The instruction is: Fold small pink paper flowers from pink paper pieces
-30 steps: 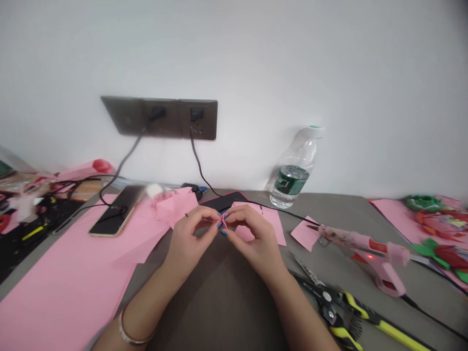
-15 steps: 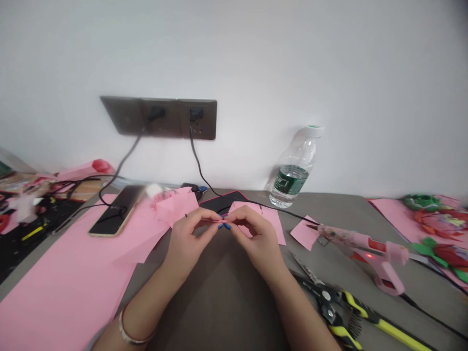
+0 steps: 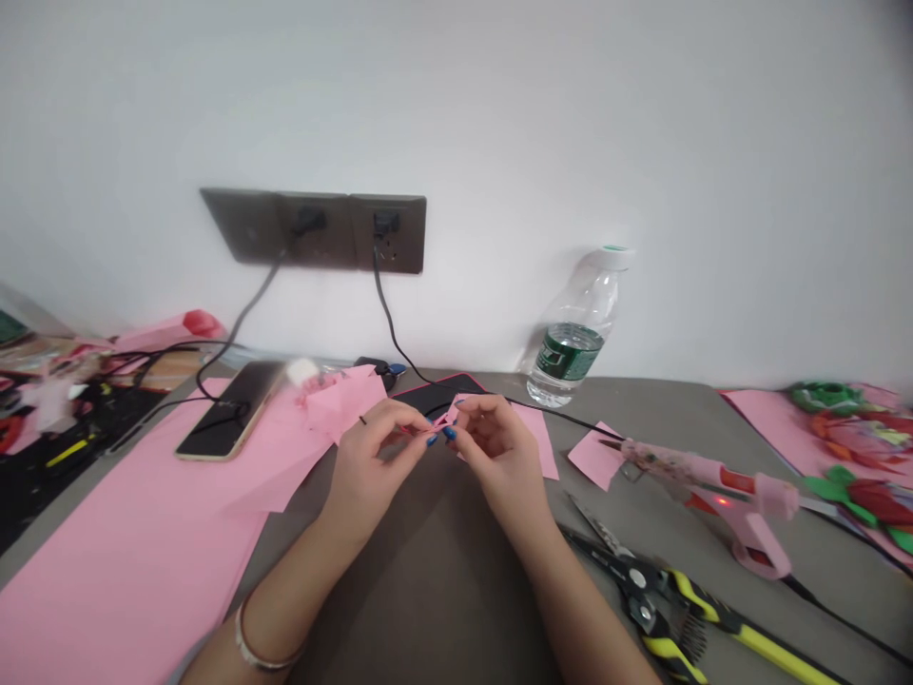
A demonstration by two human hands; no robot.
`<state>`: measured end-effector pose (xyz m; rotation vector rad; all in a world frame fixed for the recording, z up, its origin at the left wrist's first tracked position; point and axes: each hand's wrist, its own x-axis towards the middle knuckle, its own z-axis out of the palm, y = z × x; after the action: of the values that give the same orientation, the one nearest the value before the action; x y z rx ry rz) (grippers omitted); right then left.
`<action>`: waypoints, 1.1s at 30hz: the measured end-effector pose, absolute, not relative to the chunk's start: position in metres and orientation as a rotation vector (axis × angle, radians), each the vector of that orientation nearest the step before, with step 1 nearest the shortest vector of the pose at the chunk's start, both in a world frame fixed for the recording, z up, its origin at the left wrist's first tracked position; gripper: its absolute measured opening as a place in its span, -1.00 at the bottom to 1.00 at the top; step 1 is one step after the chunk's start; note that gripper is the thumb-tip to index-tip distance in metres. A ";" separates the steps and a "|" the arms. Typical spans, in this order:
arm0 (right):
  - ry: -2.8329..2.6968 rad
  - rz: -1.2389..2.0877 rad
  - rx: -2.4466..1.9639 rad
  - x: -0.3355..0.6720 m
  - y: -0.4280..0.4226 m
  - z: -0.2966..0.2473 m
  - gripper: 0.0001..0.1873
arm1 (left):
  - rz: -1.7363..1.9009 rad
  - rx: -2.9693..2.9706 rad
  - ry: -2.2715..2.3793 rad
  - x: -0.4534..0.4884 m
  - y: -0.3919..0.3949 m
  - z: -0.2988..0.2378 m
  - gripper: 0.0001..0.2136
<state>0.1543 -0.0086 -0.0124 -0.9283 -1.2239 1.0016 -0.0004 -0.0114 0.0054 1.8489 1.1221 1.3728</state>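
A narrow strip of pink paper (image 3: 428, 428) is held in the air just above the bench, between the two hands, and a thin dark wire or stem (image 3: 362, 420) seems to poke out past the left hand, though at this size it is hard to be sure. The left hand (image 3: 378, 466) and right hand (image 3: 492, 452) face each other, both closed in a pinch. The left fingers (image 3: 406, 423) grip the strip's near end, and the right fingers (image 3: 463, 409), with blue-painted nails, pinch its other end.

Directly beyond the fingers lies a black pad with a red edge (image 3: 435, 393). A pink paper sheet (image 3: 534, 447) sits just behind the right hand, and a crumpled pink paper piece (image 3: 342, 400) sits behind the left. Further left of the fingers are a smartphone (image 3: 228, 411) and a large pink sheet (image 3: 121, 561) on the bench (image 3: 642, 409).

To the right of the fingers are a small pink square (image 3: 595, 455) and a pink hot glue gun (image 3: 742, 499) with a lit red lamp. Below those lie yellow-handled pliers (image 3: 685, 609). Far right sit paper flowers (image 3: 856, 438). Beyond the fingers, a water bottle (image 3: 574, 333) stands by the wall, under a socket panel (image 3: 314, 230). A bangle (image 3: 267, 647) circles the left wrist.
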 end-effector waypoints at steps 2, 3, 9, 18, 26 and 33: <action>-1.160 1.072 -0.902 0.153 -0.008 -0.014 -0.81 | 1.355 1.830 1.088 0.001 -0.012 0.004 -0.93; -1.139 1.093 -0.886 0.153 -0.008 -0.014 -0.79 | 1.343 1.817 1.060 0.002 -0.012 0.004 -0.93; -1.221 1.121 -0.921 0.156 -0.009 -0.011 -0.83 | 1.304 1.734 1.003 0.003 -0.012 0.003 -0.93; -1.240 1.183 -0.901 0.159 -0.006 -0.012 -0.81 | 1.347 1.589 1.007 0.002 -0.009 0.001 -0.95; -1.273 1.176 -0.914 0.159 -0.007 -0.012 -0.80 | 1.361 1.525 1.036 0.001 -0.007 0.001 -0.96; -1.311 1.113 -0.935 0.157 -0.007 -0.013 -0.90 | 1.329 1.503 1.070 0.002 -0.008 0.001 -0.97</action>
<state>0.1572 -0.0066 -0.0128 -0.9354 -1.3112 1.1127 0.0024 -0.0085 0.0011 1.5028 1.0704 1.3288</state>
